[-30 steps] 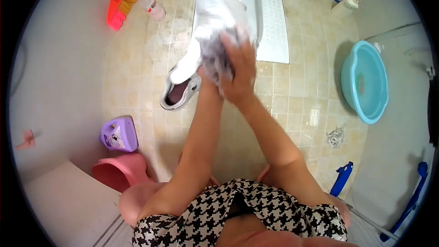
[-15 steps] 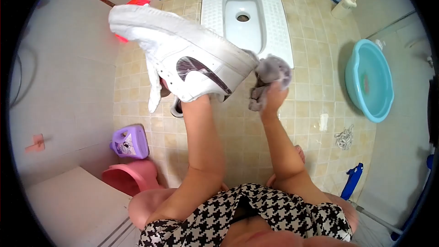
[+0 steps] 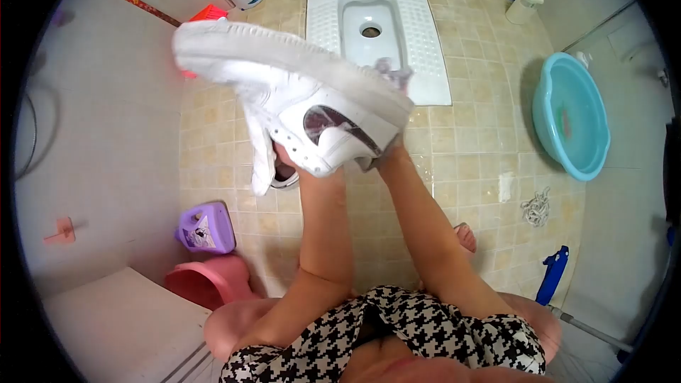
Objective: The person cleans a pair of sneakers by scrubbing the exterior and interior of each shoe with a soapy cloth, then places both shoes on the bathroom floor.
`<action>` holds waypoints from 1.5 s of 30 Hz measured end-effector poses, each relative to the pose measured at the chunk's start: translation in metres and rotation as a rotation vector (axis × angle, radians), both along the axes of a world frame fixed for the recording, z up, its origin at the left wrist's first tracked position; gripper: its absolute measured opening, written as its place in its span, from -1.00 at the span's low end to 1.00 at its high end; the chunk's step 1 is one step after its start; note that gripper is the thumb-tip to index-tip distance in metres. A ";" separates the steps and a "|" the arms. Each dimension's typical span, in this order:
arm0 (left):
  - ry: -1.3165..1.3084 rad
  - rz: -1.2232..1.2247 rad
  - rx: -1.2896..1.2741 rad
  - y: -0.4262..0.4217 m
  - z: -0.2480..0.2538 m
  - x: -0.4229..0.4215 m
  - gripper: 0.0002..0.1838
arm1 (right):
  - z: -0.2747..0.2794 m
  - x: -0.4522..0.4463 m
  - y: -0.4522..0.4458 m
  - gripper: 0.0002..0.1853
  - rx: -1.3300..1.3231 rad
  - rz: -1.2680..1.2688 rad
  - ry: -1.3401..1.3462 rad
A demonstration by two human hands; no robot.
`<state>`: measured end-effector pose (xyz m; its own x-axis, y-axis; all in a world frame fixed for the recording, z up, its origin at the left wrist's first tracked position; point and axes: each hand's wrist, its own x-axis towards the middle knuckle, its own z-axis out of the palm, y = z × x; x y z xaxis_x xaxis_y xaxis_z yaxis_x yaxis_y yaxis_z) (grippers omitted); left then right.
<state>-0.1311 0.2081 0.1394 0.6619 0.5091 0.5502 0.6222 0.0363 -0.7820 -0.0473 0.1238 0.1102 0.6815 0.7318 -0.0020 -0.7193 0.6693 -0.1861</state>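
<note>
A white sneaker (image 3: 277, 92) with a dark side logo is held up on its side, sole toward the top, soapy streaks over the logo. My left hand (image 3: 282, 154) holds it from the opening side; most of the fingers are hidden by the shoe and its tongue. Behind the heel, my right hand (image 3: 394, 154) presses a wet grey cloth (image 3: 391, 74) against the sneaker. The shoe covers most of that hand, with cloth showing above and below the heel. Under the sneaker, a second shoe (image 3: 286, 179) is partly visible on the floor.
A squat toilet (image 3: 433, 64) is set in the tiled floor ahead. To the right are a turquoise basin (image 3: 594, 135), a heap of shoelaces (image 3: 536, 207) and a pump bottle (image 3: 526, 4). A purple jug (image 3: 207, 228) and a pink bucket (image 3: 234, 273) stand at left.
My right hand and the cloth have moved left, from beside the heel to behind it. The sneaker has shifted slightly right and down in view.
</note>
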 end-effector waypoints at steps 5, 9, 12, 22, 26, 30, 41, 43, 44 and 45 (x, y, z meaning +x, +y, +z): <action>1.364 0.640 1.347 -0.051 0.042 0.043 -0.55 | 0.031 0.032 -0.064 -0.39 -0.153 -0.289 -0.050; 1.386 0.542 1.639 -0.106 0.075 0.077 -0.58 | 0.082 0.049 -0.090 -0.36 -0.467 -0.600 -0.199; 1.189 0.410 1.629 -0.118 0.067 0.090 -0.58 | 0.102 0.050 -0.102 -0.47 -0.664 -0.804 -0.319; 1.453 0.362 1.782 -0.108 -0.011 0.072 -0.64 | 0.061 0.042 -0.087 -0.73 -1.318 -0.968 -1.745; 1.661 0.241 1.877 -0.100 -0.036 0.064 -0.69 | 0.062 0.048 -0.066 -0.76 -1.383 -0.402 -2.045; 1.566 0.380 1.949 -0.095 -0.047 0.068 -0.77 | 0.072 0.073 -0.042 -0.61 -1.601 -0.028 -2.028; 1.698 0.757 2.232 -0.100 -0.075 0.053 -0.69 | 0.068 0.090 -0.044 -0.57 -1.662 0.285 -2.092; 1.688 0.812 2.181 -0.093 -0.077 0.056 -0.67 | 0.079 0.058 -0.059 -0.69 -1.533 -0.091 -2.357; 1.645 0.625 1.970 -0.090 -0.079 0.063 -0.66 | 0.078 0.046 -0.066 -0.73 -1.421 -0.286 -2.393; 1.580 0.457 1.758 -0.086 -0.077 0.068 -0.65 | 0.071 0.036 -0.073 -0.76 -1.301 -0.482 -2.414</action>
